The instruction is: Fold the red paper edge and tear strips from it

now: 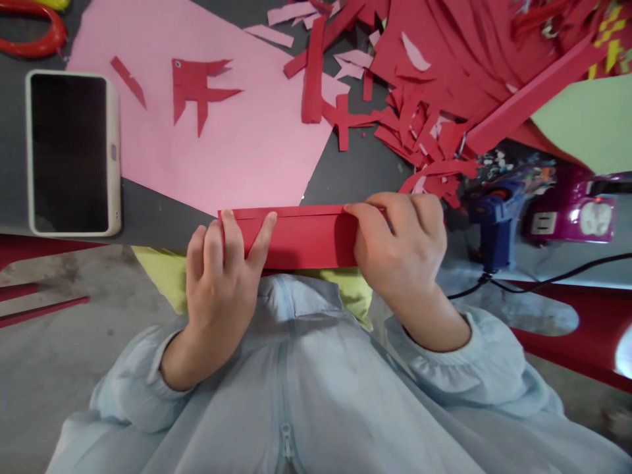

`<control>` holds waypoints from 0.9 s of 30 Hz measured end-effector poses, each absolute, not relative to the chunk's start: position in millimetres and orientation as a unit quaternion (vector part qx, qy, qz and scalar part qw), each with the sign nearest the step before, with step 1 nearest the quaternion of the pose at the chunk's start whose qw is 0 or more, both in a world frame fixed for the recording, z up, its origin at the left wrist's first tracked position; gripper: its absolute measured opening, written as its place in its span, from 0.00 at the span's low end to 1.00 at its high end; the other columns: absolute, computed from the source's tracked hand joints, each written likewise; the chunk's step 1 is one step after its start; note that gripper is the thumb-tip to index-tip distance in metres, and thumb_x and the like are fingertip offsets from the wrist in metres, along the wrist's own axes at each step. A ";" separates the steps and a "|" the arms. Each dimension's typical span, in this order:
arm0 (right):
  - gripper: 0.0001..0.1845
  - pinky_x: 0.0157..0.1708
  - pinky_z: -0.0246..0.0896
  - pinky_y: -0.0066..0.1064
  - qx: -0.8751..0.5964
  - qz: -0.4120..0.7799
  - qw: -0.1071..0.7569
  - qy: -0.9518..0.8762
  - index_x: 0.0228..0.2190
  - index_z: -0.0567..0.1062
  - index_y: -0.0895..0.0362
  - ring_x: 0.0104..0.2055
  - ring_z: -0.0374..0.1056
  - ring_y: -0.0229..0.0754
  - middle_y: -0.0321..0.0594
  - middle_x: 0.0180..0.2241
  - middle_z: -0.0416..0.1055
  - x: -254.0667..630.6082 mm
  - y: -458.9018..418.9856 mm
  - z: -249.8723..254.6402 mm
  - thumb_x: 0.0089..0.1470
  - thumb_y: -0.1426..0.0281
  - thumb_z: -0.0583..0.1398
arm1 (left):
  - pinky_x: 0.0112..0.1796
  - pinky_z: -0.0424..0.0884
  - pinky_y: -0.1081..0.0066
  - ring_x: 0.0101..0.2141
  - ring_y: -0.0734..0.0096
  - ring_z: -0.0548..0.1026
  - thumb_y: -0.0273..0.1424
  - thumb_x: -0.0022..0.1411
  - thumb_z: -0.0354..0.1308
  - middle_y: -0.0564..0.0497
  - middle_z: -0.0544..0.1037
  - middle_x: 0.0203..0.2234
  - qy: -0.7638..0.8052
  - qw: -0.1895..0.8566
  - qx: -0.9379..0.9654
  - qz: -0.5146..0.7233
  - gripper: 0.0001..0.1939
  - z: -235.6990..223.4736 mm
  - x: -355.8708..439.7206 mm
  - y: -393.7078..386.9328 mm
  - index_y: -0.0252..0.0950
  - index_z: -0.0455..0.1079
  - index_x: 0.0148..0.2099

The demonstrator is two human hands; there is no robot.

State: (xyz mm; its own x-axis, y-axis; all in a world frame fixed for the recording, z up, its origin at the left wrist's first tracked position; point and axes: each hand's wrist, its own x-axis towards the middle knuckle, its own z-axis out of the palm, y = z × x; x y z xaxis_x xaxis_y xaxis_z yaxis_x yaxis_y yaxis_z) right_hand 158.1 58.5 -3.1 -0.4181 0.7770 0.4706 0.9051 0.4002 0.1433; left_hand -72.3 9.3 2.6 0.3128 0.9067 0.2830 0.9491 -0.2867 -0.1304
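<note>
A red paper strip [306,238] with a narrow fold along its far edge lies crosswise at the near edge of the table. My left hand [220,276] holds its left part, thumb and index finger stretched apart on the strip and the other fingers past its left end. Curled around the right end is my right hand [402,243], its index fingertip on the folded edge. The underside of the strip is hidden. Just beyond it lies a pink sheet [257,151] with a red fish-like cutout [192,89] on it.
At left are a white-framed phone [69,151] and red-handled scissors [44,39]. Red paper scraps [419,125] heap up at the far right, near a pale green sheet [587,125]. A blue glue gun [496,224], its cable, and a purple object [573,210] stand at right.
</note>
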 end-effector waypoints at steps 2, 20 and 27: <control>0.11 0.37 0.61 0.37 -0.504 -0.199 0.167 -0.824 0.37 0.80 0.55 0.37 0.65 0.45 0.44 0.36 0.78 158.5 60.2 -1.8 0.60 0.77 0.57 | 0.55 0.71 0.47 0.57 0.50 0.73 0.21 0.66 0.55 0.36 0.71 0.61 -0.588 0.120 -0.797 -0.071 0.33 2.5 -68.9 3.5 0.43 0.58 0.71; 0.09 0.40 0.65 0.35 -0.426 -0.106 0.207 -0.874 0.37 0.81 0.53 0.38 0.68 0.42 0.40 0.35 0.79 150.9 78.8 1.9 0.62 0.74 0.59 | 0.55 0.70 0.62 0.51 0.54 0.76 0.28 0.69 0.52 0.30 0.76 0.53 -0.588 0.059 -0.786 -0.183 0.22 8.1 -59.4 0.7 0.18 0.67 0.60; 0.09 0.38 0.66 0.33 -0.380 -0.124 0.220 -0.890 0.37 0.80 0.56 0.37 0.68 0.40 0.40 0.33 0.79 150.4 81.7 -0.1 0.62 0.76 0.59 | 0.46 0.74 0.70 0.42 0.66 0.77 0.20 0.67 0.52 0.44 0.80 0.50 -0.577 0.120 -0.792 -0.161 0.22 10.3 -81.2 11.9 0.33 0.70 0.61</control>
State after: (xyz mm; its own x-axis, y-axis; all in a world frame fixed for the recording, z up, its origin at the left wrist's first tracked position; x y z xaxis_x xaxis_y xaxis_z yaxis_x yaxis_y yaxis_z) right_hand 150.4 81.7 -0.1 -0.6141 0.6225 0.4852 0.7314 0.6799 0.0533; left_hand -81.2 11.9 10.3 0.2828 0.8747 0.3936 0.9521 -0.3057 -0.0047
